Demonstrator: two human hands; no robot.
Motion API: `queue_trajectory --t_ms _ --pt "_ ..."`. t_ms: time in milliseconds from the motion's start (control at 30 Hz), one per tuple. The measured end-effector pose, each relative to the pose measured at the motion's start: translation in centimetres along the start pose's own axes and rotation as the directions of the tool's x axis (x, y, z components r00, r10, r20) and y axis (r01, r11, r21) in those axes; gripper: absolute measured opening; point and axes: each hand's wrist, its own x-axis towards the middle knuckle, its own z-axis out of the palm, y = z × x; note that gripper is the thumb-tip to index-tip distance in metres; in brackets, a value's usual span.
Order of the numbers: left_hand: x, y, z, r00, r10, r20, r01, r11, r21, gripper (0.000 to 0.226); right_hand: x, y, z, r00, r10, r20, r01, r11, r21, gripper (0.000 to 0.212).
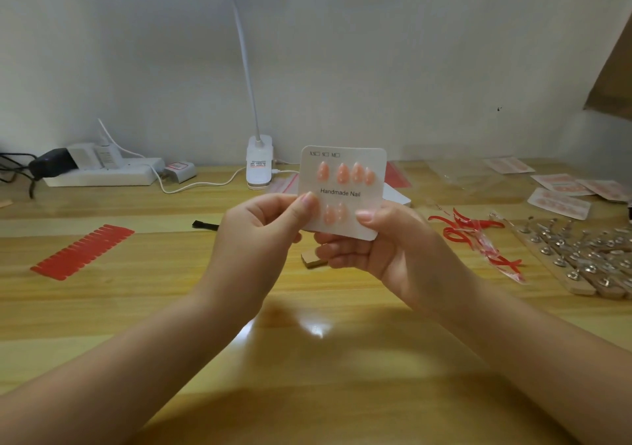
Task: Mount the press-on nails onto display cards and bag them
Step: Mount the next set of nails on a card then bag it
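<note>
Head view: a display card (pixel 343 193) is being held above the table (pixel 136 307), pinched by the right hand (pixel 383 249) and left hand (pixel 260 236), apparently so another pink nail (pixel 323 172) can be pressed on.

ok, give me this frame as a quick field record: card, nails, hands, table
card: white display card printed "Handmade Nail", held upright above table
nails: pink press-on nails, four top row, two visible below
left hand: thumb pinches card's left edge
right hand: grips card's lower right
table: red strip sheet left; bagged cards right
</note>
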Motion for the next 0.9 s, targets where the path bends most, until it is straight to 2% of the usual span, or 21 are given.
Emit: queue_trajectory --t_ms 167,300,367,500,633,800,900 --pt "0.2 -0.1 -0.2 1.0 0.007 -0.025 -0.007 1.0 0.001 0.013 0.0 0.0 -0.1 1.0 0.011 0.029 -0.01 1.0 -0.021 0.037" --pt "-0.2 -0.3 0.1 0.997 0.072 0.036 -0.073 0.997 0.017 0.011 -0.1 0.1 0.1 0.995 0.025 -0.1 -0.033 0.996 -0.085 0.042" --pt "-0.3 -0.4 0.2 0.994 0.096 0.054 -0.097 0.995 0.022 0.011 -0.1 0.3 0.1 0.989 0.005 -0.146 -0.022 0.993 -0.113 0.037" --pt "-0.4 -0.5 0.2 0.992 0.107 0.061 -0.109 0.994 0.03 0.019 -0.2 0.8 0.1 0.988 -0.045 -0.146 0.021 0.987 -0.156 0.03" --pt "-0.6 -0.7 0.3 0.996 0.07 0.06 -0.073 0.996 0.048 0.012 -0.3 1.0 -0.1 0.981 -0.093 -0.172 0.052 0.972 -0.227 0.029" --pt "-0.6 -0.8 0.3 0.999 0.027 0.024 -0.028 0.999 0.042 0.023 -0.2 1.3 -0.2 0.991 -0.023 -0.133 0.009 0.995 -0.104 0.038" --pt "-0.3 -1.0 0.1 1.0 0.022 0.001 -0.022 0.998 0.052 0.021 -0.1 1.3 -0.2 0.996 0.014 -0.09 -0.018 0.999 -0.043 0.039"
